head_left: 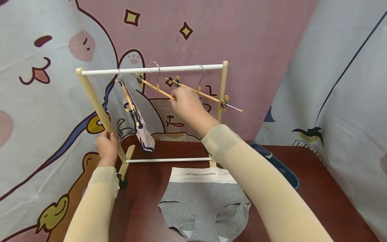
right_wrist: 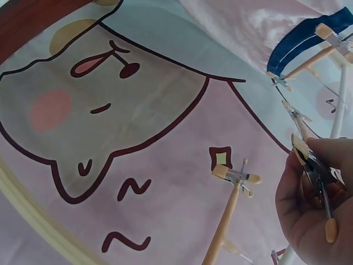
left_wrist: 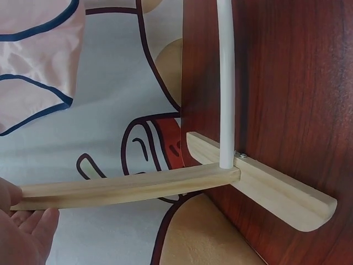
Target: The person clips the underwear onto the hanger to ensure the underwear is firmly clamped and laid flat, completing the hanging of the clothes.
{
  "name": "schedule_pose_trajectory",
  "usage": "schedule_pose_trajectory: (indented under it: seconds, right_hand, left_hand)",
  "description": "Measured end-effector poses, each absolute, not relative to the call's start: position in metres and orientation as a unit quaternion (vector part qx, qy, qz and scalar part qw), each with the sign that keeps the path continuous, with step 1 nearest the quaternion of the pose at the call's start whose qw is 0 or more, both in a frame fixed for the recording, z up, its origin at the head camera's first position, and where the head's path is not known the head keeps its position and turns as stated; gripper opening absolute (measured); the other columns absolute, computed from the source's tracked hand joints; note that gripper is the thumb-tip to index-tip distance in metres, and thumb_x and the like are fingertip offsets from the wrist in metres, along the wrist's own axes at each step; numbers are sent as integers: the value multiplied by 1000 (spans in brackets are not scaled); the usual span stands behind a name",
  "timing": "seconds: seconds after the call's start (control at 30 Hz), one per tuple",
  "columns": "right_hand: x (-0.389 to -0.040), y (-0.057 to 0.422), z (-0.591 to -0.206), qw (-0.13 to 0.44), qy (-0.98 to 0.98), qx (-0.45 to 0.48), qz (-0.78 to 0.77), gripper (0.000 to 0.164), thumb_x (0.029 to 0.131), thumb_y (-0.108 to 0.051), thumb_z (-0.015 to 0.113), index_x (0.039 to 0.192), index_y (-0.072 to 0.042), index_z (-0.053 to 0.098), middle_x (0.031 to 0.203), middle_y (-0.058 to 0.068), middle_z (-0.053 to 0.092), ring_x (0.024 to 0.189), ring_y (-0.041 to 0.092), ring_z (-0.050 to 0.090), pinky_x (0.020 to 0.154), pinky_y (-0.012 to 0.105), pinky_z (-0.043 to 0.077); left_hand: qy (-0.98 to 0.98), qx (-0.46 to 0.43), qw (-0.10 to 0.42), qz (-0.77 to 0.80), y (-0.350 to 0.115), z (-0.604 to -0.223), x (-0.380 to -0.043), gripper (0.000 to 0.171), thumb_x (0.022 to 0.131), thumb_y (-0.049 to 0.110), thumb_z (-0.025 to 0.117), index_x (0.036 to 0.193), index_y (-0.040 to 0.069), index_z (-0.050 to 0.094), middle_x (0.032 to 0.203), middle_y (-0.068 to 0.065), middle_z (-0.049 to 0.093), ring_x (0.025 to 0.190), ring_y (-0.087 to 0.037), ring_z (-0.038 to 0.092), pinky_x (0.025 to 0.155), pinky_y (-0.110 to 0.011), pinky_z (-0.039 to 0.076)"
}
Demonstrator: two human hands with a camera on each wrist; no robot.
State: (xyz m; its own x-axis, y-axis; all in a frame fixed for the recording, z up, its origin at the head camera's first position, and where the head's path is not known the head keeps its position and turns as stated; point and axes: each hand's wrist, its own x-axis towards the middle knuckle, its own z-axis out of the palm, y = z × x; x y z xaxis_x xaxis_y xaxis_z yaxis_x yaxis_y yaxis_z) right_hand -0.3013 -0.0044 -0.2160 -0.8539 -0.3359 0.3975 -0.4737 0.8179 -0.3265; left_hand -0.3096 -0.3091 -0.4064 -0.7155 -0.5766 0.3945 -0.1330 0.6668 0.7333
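My left hand (head_left: 107,148) grips the left wooden post (head_left: 95,101) of a small clothes rack; in the left wrist view its fingers (left_wrist: 47,223) lie against the wood. My right hand (head_left: 188,106) pinches the right end of the middle clip hanger (head_left: 149,84), whose metal hook is over the white top rail (head_left: 181,69). The right wrist view has the hanger's clip (right_wrist: 313,165) between thumb and fingers. Just right of that hand hangs another clip hanger (head_left: 208,96), bare. At the rail's left end, a pink garment with navy trim (head_left: 145,134) hangs from a third hanger (head_left: 128,97).
Grey underwear with a white waistband (head_left: 202,198) lies flat on the dark red-brown table (head_left: 139,208) before the rack. Behind my right forearm is a blue tray (head_left: 290,174) with dark cloth. A lower white bar (head_left: 169,160) joins the posts; a printed cloth backdrop (head_left: 257,40) stands behind.
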Motion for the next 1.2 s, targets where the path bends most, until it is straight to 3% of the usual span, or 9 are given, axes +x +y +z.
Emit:
schedule_pose_trajectory:
  seconds: [0.43,1.0,1.2]
  right_hand:
    - [-286,22,-244,168,-936,236,199,19,93,-20,59,103,-10,72,92,3,64,81,15,58,71,31,49]
    - [-266,80,-339,160,-926,248,237,14,89,-22,66,99,-14,73,84,-4,62,69,10,54,61,26,46]
    - [-254,103,-372,176,-922,268,216,14,87,-23,69,96,-14,74,87,-4,61,80,13,53,67,29,46]
  left_hand:
    - [-862,198,317,-342,-311,-405,-308,28,98,17,47,105,-6,62,101,-27,65,85,-41,62,73,-50,51]
    - [-865,196,307,-345,-313,-406,-307,31,99,19,46,110,-5,62,104,-27,65,88,-41,63,74,-50,52]
    - [-865,197,305,-346,-312,-404,-306,31,99,19,46,111,-5,62,106,-27,65,89,-41,62,75,-50,52]
